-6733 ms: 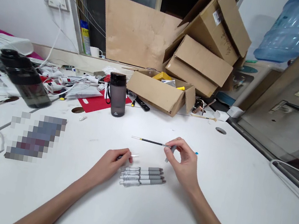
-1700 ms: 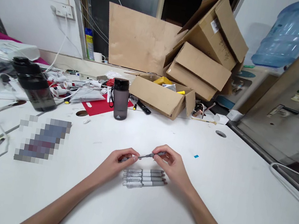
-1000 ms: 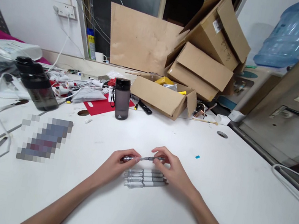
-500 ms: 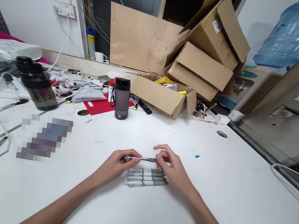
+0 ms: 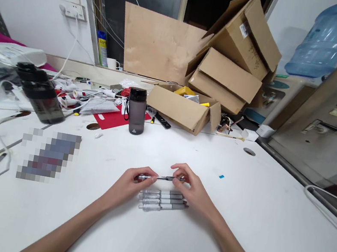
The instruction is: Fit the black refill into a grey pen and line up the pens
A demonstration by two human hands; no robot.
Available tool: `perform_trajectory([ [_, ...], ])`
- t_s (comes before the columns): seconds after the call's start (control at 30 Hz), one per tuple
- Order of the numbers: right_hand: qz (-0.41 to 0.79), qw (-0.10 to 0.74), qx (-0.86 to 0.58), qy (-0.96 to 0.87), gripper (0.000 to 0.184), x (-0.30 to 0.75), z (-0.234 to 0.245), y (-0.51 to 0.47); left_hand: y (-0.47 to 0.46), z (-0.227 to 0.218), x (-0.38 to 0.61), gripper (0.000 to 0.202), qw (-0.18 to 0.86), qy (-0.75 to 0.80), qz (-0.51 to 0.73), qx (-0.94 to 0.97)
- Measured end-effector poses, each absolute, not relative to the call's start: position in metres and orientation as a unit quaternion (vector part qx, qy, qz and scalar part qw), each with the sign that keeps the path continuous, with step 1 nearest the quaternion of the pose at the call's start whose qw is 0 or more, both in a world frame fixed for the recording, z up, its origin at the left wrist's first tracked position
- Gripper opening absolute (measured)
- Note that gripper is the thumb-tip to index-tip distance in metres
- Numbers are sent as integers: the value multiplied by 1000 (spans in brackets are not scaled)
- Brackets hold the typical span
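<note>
Near the middle of white table [image 5: 236,225], left hand [image 5: 130,184] pinching one end of grey pen [image 5: 162,178], right hand [image 5: 191,188] pinching the other end, pen lying level, row of pens [image 5: 162,199] just at 6 o'clock of it, dark bottle [image 5: 136,111] far at 11 o'clock.

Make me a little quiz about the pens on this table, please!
1. True or false: the left hand and the right hand hold one pen between them.
2. Where do the other pens lie? A, in a drawer. B, side by side on the table, close to the hands. C, on the floor.
3. What colour is the tiny scrap on the table to the right of the right hand?
Key: 1 true; 2 B; 3 blue.
</note>
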State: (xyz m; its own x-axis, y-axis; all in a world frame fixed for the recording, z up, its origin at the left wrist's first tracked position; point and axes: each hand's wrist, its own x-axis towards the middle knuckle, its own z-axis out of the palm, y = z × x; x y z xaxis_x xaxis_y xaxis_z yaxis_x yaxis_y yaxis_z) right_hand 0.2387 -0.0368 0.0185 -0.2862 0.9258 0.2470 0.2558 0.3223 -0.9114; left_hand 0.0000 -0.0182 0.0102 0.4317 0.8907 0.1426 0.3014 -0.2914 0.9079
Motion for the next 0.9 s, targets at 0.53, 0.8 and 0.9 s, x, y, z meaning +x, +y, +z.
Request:
perform_trajectory([
  [0.53,443,394,-433,-679,28,236,19,-40,-18,11,-2,32,432,410,341,727],
  [0.8,415,408,-426,-693,25,236,17,-39,-17,8,-1,31,464,389,342,719],
  [0.9,447,400,-420,-682,27,235,18,-40,-17,7,-1,32,457,391,333,726],
])
